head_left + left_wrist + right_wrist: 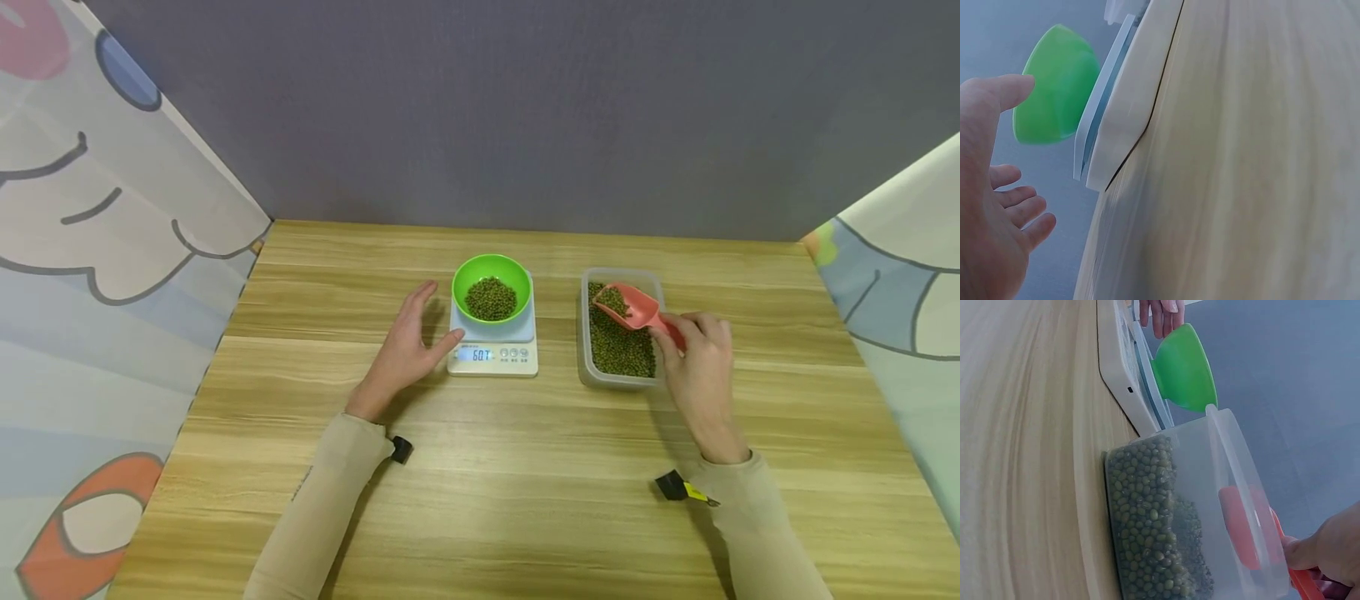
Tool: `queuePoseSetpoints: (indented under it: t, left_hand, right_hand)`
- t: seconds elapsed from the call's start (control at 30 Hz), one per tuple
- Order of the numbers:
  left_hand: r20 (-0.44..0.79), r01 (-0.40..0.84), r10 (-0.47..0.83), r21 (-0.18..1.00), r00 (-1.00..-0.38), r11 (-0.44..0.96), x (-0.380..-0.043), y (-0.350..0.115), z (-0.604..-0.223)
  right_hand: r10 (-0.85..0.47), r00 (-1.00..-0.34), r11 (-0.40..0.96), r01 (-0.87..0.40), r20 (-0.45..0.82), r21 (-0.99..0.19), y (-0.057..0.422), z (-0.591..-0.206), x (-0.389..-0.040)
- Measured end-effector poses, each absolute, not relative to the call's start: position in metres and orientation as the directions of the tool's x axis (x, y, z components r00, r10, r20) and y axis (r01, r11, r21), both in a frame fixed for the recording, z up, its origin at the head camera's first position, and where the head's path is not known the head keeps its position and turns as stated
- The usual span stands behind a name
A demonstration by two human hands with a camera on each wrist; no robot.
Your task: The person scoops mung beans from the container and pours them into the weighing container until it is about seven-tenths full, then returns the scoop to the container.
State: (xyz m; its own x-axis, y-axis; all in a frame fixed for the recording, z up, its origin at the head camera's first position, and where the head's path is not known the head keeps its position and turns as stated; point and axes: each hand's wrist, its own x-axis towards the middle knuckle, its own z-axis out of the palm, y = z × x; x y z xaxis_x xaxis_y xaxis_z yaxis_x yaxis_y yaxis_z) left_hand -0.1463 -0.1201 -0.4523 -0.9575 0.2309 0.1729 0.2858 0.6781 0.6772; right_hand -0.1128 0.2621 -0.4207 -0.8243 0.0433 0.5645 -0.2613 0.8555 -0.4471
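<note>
My right hand (703, 367) grips the handle of a red scoop (642, 309), which carries green beans over the plastic container (583, 333). In the right wrist view the scoop (1244, 525) shows through the container's clear wall, near the rim. Mung beans (621, 350) fill the container's lower part. A green bowl (467, 271) with some beans in it sits on a white kitchen scale (491, 367), whose display seems to read 60.7. Beside the scale's left edge, my left hand (408, 342) has its thumb and fingers spread, holding nothing.
The wooden table (480, 492) ends at a grey wall panel (525, 117) behind the scale. Cartoon-printed cloth (97, 350) hangs on the left side, with more on the right. Black wrist devices (402, 450) are worn at both sleeves.
</note>
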Motion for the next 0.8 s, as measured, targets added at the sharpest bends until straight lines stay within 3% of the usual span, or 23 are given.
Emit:
queuePoseSetpoints:
  t: [0.37, 0.8]
  left_hand:
    - [0.172, 0.282, 0.227, 0.676, -0.959, 0.68, -0.147, -0.118, -0.451]
    - [0.231, 0.323, 0.226, 0.683, -0.946, 0.655, -0.153, -0.11, -0.446]
  right_hand:
    - [0.037, -0.793, 0.842, -0.303, 0.608, -0.446, 0.256, -0.402, -0.116]
    - [-0.07, -0.789, 0.81, -0.403, 0.611, -0.426, 0.229, -0.378, -0.127]
